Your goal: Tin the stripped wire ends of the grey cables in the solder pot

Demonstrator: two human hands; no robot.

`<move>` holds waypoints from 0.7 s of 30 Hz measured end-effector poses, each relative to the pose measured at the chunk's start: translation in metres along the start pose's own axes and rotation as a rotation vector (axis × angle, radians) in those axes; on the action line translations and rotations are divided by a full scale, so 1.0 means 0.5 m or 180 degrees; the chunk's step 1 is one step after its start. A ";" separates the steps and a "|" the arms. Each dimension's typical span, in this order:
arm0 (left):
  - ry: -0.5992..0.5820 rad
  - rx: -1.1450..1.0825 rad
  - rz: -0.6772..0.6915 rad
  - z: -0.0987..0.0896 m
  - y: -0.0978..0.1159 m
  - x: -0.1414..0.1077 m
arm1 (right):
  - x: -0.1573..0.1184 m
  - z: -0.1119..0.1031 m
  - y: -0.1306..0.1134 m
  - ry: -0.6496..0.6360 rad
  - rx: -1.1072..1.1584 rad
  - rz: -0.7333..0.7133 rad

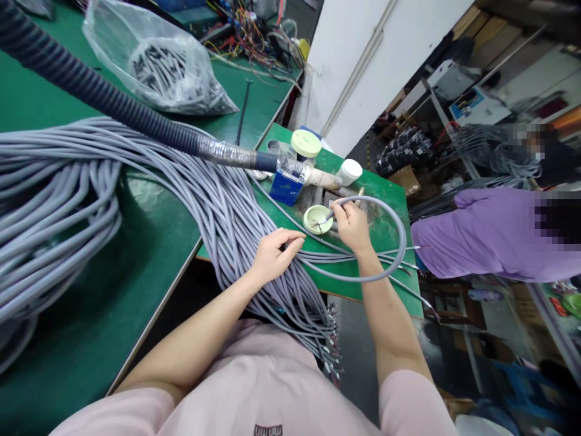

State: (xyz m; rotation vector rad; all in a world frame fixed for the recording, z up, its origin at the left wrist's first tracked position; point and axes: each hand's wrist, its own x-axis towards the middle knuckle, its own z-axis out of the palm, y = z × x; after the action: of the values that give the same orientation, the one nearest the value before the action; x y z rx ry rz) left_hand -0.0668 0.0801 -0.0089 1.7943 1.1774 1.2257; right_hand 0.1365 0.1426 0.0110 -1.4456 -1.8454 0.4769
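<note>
My right hand pinches a grey cable close to one end. Thin bare wires at that end reach down into a small pale-green cup. From my fingers the cable loops out to the right and back beneath the wrist toward the bundle. My left hand lies over a thick bundle of grey cables, fingers stretched out and thumb apart, with nothing visibly gripped. Several cable ends with stripped wires stick out past the green table's right edge.
A ribbed dark hose crosses above the bundle, its nozzle near the cup. Beside it stand a blue box, a yellow-lidded jar and a white jar. A plastic bag holds grey cable pieces. A person in purple is at right.
</note>
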 end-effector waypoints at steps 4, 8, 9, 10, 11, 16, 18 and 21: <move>0.0001 -0.0004 0.0008 0.001 -0.003 -0.001 | -0.001 0.004 -0.003 0.0016 -0.0026 -0.0085; 0.0007 0.0021 -0.0004 0.000 -0.004 -0.002 | 0.000 0.001 -0.005 0.0024 0.0019 -0.0051; 0.0004 0.0025 0.0002 0.000 -0.004 -0.002 | 0.000 -0.004 -0.005 0.0067 0.0032 -0.0035; 0.0007 0.0022 0.0006 0.000 -0.004 -0.002 | 0.001 -0.011 -0.005 0.0130 0.0043 -0.0026; 0.0012 0.0014 0.0004 -0.001 -0.003 -0.002 | 0.002 -0.020 -0.005 0.0213 0.0053 -0.0020; 0.0013 0.0012 -0.0013 -0.002 -0.002 -0.001 | 0.012 -0.074 0.015 0.0698 0.0018 0.0055; 0.0004 0.0017 -0.0005 -0.001 -0.002 -0.001 | 0.018 -0.089 0.033 0.0838 -0.0070 0.0096; 0.0007 0.0015 -0.0013 0.000 -0.001 -0.001 | 0.028 -0.096 0.067 0.0961 -0.0188 0.0139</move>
State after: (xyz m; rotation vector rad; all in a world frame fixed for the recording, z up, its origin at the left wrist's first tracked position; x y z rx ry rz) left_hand -0.0670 0.0799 -0.0095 1.7935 1.1858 1.2237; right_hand 0.1927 0.1588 0.0244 -1.5086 -1.6017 0.2119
